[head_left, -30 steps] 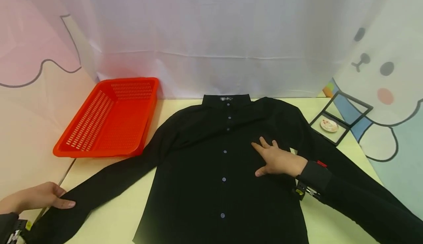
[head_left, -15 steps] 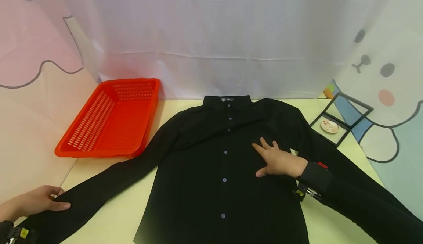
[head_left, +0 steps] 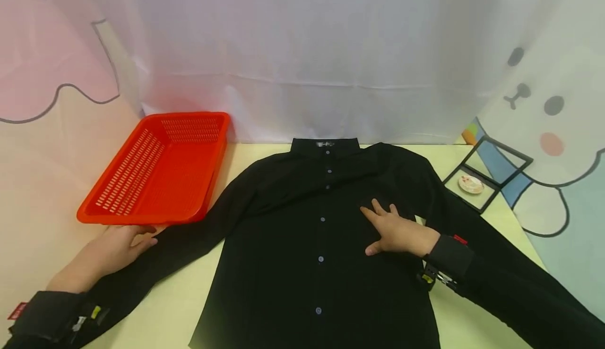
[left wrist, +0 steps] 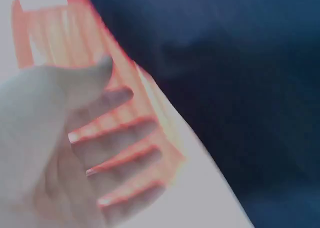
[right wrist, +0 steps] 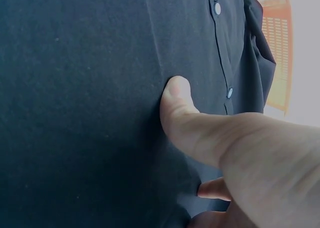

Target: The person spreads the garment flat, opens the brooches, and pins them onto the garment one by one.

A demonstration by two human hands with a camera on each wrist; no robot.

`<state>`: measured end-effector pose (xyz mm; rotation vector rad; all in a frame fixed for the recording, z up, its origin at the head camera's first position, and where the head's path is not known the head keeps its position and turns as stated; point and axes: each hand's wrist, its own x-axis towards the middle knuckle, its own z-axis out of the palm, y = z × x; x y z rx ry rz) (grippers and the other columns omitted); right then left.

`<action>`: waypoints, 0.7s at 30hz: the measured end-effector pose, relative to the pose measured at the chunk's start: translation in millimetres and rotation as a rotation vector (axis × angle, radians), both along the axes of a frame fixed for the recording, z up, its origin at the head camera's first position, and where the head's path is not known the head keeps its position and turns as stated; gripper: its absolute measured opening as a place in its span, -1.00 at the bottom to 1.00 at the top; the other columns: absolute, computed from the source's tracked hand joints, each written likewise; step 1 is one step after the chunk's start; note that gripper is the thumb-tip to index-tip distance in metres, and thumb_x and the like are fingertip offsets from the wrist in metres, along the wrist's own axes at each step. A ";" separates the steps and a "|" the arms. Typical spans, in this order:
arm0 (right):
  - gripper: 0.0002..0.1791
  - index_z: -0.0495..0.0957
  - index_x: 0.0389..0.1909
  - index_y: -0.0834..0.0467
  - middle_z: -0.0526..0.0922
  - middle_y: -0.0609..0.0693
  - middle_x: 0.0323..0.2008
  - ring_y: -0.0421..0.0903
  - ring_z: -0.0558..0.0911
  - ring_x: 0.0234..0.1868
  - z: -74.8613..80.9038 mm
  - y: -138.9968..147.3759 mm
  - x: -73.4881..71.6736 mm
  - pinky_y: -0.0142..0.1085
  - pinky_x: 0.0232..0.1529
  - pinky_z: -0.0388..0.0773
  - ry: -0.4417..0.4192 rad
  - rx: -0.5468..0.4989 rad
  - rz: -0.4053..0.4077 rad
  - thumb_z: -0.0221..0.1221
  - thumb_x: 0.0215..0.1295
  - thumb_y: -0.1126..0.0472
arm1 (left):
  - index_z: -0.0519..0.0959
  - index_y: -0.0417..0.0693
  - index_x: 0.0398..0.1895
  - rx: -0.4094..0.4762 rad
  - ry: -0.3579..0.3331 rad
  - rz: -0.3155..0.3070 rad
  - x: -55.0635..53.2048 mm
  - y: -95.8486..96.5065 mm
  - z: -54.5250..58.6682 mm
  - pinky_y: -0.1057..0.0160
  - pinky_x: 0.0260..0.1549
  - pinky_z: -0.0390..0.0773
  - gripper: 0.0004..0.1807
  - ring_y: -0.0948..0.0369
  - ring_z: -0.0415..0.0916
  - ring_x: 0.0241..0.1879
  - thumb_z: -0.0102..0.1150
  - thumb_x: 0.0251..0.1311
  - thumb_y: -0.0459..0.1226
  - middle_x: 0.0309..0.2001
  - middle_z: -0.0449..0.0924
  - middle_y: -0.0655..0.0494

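Note:
A black button-up shirt (head_left: 279,254) lies spread on the pale yellow table, collar at the far side and sleeves angled out to both sides. My right hand (head_left: 397,231) rests on its chest, right of the button line, fingers spread; in the right wrist view the thumb (right wrist: 177,96) lies against the cloth. Beside the shirt's left sleeve (head_left: 189,246), just below the near edge of the red basket (head_left: 142,219), is my left hand (head_left: 111,252). In the left wrist view its fingers (left wrist: 120,143) are extended and apart, with nothing between them, and the basket shows behind them.
At the right edge of the table stands a black frame (head_left: 491,185) with a small patterned disc (head_left: 471,184) by it. A white curtain (head_left: 302,65) hangs along the back, and printed cloth covers both sides.
My left hand has let go of the sleeve's cuff end and moved up and right along the sleeve towards the basket. My right hand stays where it was on the shirt.

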<state>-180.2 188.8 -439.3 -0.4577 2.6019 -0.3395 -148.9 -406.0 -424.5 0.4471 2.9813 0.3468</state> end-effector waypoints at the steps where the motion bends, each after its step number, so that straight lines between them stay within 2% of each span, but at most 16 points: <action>1: 0.19 0.06 0.61 0.22 -0.12 0.47 0.59 0.75 -0.03 0.44 -0.3 -0.5 0.0 0.49 0.25 0.29 -0.004 -0.004 0.002 0.49 0.09 -0.13 | 0.66 -0.13 -0.34 -0.028 0.064 -0.021 3.3 19.6 4.6 0.02 -0.38 0.65 -0.81 0.09 0.57 -0.44 0.48 0.16 -0.23 -0.44 0.62 0.08; 2: 0.19 0.06 0.62 0.22 -0.12 0.46 0.59 0.74 -0.04 0.44 -0.6 -1.2 -0.1 0.49 0.26 0.28 -0.008 -0.007 0.004 0.48 0.10 -0.13 | 0.63 -0.05 -0.47 -0.067 0.095 -0.031 7.4 40.5 11.2 0.09 -0.47 0.57 -0.82 0.14 0.49 -0.52 0.48 0.15 -0.24 -0.55 0.54 0.15; 3: 0.18 0.05 0.62 0.21 -0.12 0.45 0.60 0.73 -0.05 0.45 -0.7 -1.8 -0.4 0.49 0.27 0.27 -0.012 -0.010 0.004 0.48 0.11 -0.13 | 0.59 0.02 -0.57 -0.110 0.093 -0.032 12.0 61.9 19.5 0.17 -0.55 0.45 -0.75 0.19 0.39 -0.58 0.48 0.16 -0.21 -0.62 0.45 0.21; 4: 0.18 0.05 0.62 0.20 -0.13 0.45 0.60 0.73 -0.05 0.45 -0.7 -2.3 -1.0 0.49 0.27 0.27 -0.012 -0.009 0.007 0.47 0.12 -0.13 | 0.55 0.06 -0.62 -0.111 0.073 -0.038 15.4 82.4 28.0 0.22 -0.60 0.34 -0.70 0.23 0.30 -0.62 0.45 0.18 -0.20 -0.67 0.36 0.23; 6: 0.18 0.05 0.62 0.20 -0.13 0.44 0.60 0.72 -0.05 0.46 0.0 -2.1 -2.4 0.49 0.28 0.26 -0.012 -0.009 0.005 0.47 0.12 -0.13 | 0.59 0.06 -0.60 -0.066 0.005 -0.048 16.8 121.8 45.0 0.28 -0.61 0.29 -0.72 0.27 0.27 -0.65 0.38 0.27 -0.17 -0.68 0.37 0.26; 8: 0.18 0.04 0.62 0.20 -0.14 0.45 0.60 0.73 -0.06 0.46 0.7 -0.3 -3.7 0.48 0.28 0.27 -0.012 -0.002 -0.002 0.47 0.12 -0.13 | 0.68 0.00 -0.46 -0.011 -0.012 -0.088 9.0 156.4 58.1 0.28 -0.57 0.39 -0.80 0.28 0.34 -0.62 0.34 0.32 -0.16 -0.62 0.48 0.24; 10: 0.19 0.03 0.62 0.22 -0.15 0.46 0.60 0.73 -0.06 0.45 1.5 2.7 -4.1 0.48 0.27 0.27 -0.015 0.006 -0.009 0.48 0.11 -0.12 | 0.72 -0.10 -0.25 0.066 0.008 -0.148 -7.5 186.1 64.4 0.25 -0.48 0.55 -0.86 0.27 0.43 -0.56 0.30 0.36 -0.21 -0.48 0.63 0.17; 12: 0.22 0.01 0.62 0.23 -0.17 0.46 0.60 0.73 -0.08 0.46 2.3 5.9 -4.0 0.48 0.28 0.26 -0.023 0.017 -0.016 0.49 0.10 -0.12 | 0.71 -0.19 -0.11 0.105 0.044 -0.179 -29.3 213.0 65.4 0.16 -0.32 0.68 -0.80 0.20 0.54 -0.47 0.25 0.39 -0.24 -0.33 0.72 0.05; 15: 0.26 -0.02 0.62 0.25 -0.19 0.45 0.61 0.72 -0.11 0.47 2.9 8.6 -3.7 0.50 0.29 0.23 -0.032 0.027 -0.021 0.50 0.07 -0.14 | 0.68 -0.28 -0.02 0.114 0.064 -0.176 -68.4 243.7 59.1 0.01 -0.09 0.70 -0.75 0.06 0.65 -0.29 0.16 0.44 -0.28 -0.15 0.75 -0.10; 18: 0.28 -0.05 0.63 0.24 -0.22 0.41 0.62 0.69 -0.13 0.49 1.6 7.0 -3.3 0.50 0.30 0.20 -0.051 0.031 -0.022 0.50 0.06 -0.15 | 0.65 -0.31 0.04 0.066 0.004 -0.128 -108.6 261.3 46.3 -0.05 0.03 0.66 -0.70 -0.04 0.66 -0.17 0.07 0.48 -0.27 -0.08 0.73 -0.17; 21: 0.29 -0.07 0.64 0.22 -0.24 0.38 0.63 0.67 -0.15 0.51 0.1 4.2 -2.5 0.52 0.31 0.17 -0.064 0.037 -0.029 0.50 0.07 -0.14 | 0.52 -0.27 0.30 0.015 -0.114 -0.099 -141.0 270.8 28.7 -0.07 0.19 0.58 -0.57 -0.10 0.63 0.06 0.01 0.54 -0.19 0.15 0.65 -0.22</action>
